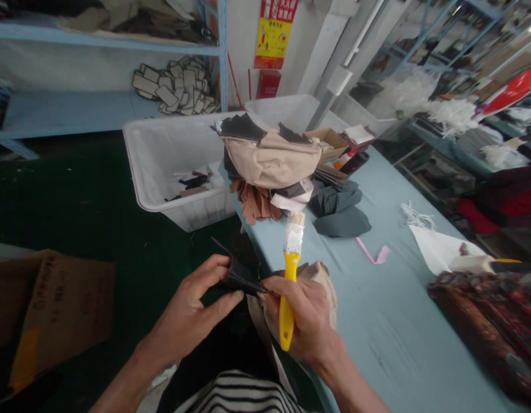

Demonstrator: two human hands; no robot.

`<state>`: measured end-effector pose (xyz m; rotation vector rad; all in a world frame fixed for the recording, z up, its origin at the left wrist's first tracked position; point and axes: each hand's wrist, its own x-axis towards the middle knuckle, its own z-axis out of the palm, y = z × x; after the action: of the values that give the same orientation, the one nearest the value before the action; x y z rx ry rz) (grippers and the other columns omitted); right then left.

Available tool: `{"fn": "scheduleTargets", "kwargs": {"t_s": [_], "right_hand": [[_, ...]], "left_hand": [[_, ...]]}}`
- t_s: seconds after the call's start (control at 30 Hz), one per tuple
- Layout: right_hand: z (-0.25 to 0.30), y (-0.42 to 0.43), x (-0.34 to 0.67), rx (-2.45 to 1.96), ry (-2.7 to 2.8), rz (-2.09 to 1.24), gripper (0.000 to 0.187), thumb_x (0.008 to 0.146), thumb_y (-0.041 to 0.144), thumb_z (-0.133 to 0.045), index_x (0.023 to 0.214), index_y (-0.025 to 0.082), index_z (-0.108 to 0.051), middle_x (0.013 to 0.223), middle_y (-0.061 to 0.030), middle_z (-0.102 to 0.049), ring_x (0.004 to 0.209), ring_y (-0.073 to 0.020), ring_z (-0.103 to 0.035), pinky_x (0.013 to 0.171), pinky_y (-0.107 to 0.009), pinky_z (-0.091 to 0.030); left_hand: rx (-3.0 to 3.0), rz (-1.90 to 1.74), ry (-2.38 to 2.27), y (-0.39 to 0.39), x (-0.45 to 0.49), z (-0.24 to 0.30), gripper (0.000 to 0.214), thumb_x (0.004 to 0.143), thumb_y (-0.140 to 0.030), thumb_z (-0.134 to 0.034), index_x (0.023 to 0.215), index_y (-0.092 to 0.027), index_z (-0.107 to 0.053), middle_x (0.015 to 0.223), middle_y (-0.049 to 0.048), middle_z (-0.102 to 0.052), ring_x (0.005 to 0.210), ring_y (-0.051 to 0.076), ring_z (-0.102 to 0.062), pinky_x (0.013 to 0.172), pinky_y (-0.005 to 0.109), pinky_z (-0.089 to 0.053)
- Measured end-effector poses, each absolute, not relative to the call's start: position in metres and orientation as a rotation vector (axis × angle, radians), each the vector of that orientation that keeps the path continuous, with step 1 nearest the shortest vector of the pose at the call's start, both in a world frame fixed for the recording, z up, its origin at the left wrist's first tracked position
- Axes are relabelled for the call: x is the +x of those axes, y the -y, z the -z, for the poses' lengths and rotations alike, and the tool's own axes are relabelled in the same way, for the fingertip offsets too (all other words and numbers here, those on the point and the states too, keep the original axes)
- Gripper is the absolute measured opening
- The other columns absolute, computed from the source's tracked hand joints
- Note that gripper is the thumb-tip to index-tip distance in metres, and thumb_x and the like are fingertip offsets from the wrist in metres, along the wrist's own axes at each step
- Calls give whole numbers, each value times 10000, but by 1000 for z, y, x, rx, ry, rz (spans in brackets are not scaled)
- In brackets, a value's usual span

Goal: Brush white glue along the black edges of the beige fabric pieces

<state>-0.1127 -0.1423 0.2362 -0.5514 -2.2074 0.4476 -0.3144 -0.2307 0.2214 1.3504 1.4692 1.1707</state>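
A folded dark strip of material [238, 275], possibly fabric or leather, is pinched between the thumb and fingers of my left hand [200, 307]. My right hand [302, 307] grips the strip's other end with its fingertips and also carries a paintbrush [288, 298]. The brush has a yellow handle and pale bristles pointing away from me, with white residue on the ferrule. Beige fabric [328, 281] lies at the table edge, partly hidden behind my right hand.
The blue table [377, 321] bears a beige-and-black fabric pile [271, 158], brown strips [256, 203], dark grey pieces [342, 221] and patterned material [489, 321]. Left of it stands a white bin [147, 166]. A cardboard box [71, 304] sits lower left, near a blue shelf [76, 109].
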Motion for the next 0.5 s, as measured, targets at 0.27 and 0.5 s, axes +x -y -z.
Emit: {"fn": "scheduleTargets", "kwargs": {"t_s": [0.27, 0.5], "right_hand": [[-219, 152, -117, -635, 2222, -431, 78, 1060, 169, -553, 1071, 219, -612, 669, 38, -637, 498, -114, -554, 494, -262, -423], [-218, 147, -116, -587, 2200, -484, 159, 1116, 361, -527, 1066, 245, -623, 709, 29, -673, 528, -117, -592, 512, -266, -440]], "left_hand": [[1315, -960, -1296, 229, -318, -220, 248, 1027, -328, -626, 1158, -217, -806, 1078, 43, -814, 977, 209, -747, 912, 278, -582], [1193, -830, -1208, 219, -318, -236, 333, 1037, -389, -569, 1060, -216, -852, 909, 24, -827, 834, 228, -750, 820, 300, -614]]}}
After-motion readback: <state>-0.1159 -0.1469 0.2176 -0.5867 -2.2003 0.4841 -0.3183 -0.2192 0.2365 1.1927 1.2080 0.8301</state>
